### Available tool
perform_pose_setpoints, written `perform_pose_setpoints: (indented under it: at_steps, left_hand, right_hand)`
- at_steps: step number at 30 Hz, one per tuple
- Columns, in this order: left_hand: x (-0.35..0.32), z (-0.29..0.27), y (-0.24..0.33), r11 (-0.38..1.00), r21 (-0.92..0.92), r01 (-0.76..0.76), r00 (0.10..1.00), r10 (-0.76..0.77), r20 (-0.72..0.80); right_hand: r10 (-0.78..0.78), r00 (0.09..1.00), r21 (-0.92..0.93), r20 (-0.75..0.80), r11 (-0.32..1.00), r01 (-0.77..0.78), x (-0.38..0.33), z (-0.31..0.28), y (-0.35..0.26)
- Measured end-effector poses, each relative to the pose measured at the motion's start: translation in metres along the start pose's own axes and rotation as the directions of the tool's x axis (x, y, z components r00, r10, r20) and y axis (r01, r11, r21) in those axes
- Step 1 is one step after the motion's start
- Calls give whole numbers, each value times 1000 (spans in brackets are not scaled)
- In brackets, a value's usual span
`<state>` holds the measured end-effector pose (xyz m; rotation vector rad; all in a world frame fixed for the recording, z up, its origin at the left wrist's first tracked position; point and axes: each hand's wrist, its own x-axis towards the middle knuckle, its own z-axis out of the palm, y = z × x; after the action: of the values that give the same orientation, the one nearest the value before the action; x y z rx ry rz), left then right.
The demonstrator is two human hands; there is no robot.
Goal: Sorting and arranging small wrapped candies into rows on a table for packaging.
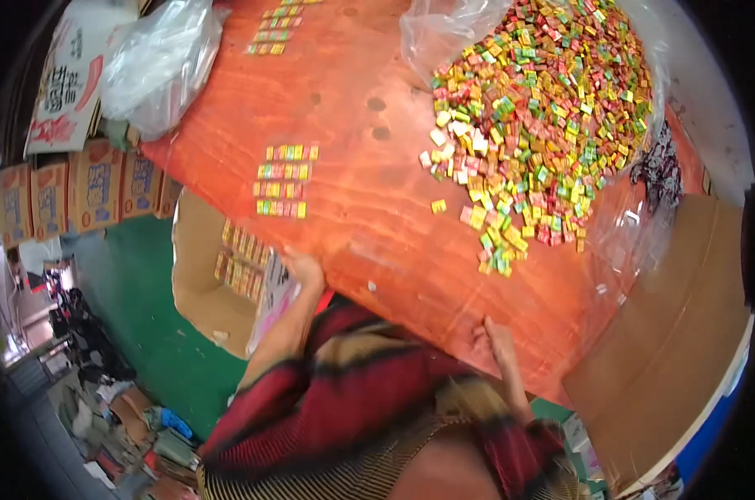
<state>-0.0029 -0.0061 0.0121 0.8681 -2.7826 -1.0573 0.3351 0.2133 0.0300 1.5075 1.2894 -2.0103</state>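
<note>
My left hand (305,272) is at the near left edge of the orange-red tabletop (377,192), beside an open carton (201,275). Its fingers are foreshortened and blurred, so their grip does not show. A white panel with pink print (275,298) stands beside that wrist. Inside the carton are rows of small wrapped blocks (242,260). Over the near table edge, my right hand (496,340) has its fingers curled in; whatever they hold, if anything, is hidden. Short rows of small wrapped pieces (284,182) lie on the table, past my left hand.
A large heap of colourful wrapped pieces (544,108) spills from a clear bag at the far right. More rows (276,33) lie at the far edge. Plastic bags (162,67) and printed cartons (94,187) stand left; a big cardboard box (669,333) stands right.
</note>
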Motion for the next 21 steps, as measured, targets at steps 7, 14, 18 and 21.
perform_pose_setpoints:
  at_steps: [7,14,18,21]
  left_hand:
    - [23,-26,-58,943,109,-313,915,269,301]
    - [32,-42,-62,962,60,-265,871,212,442]
    - [53,-31,-92,886,178,-428,842,319,434]
    - [44,-31,-77,896,59,-440,835,385,393]
  right_hand:
    - [95,995,117,-1,989,-94,-19,5,-14]
    - [58,997,108,-47,993,-53,-19,6,-11]
    - [1,996,20,-85,1000,1,-20,4,-14]
    - [-5,993,51,-119,999,11,-17,6,-13]
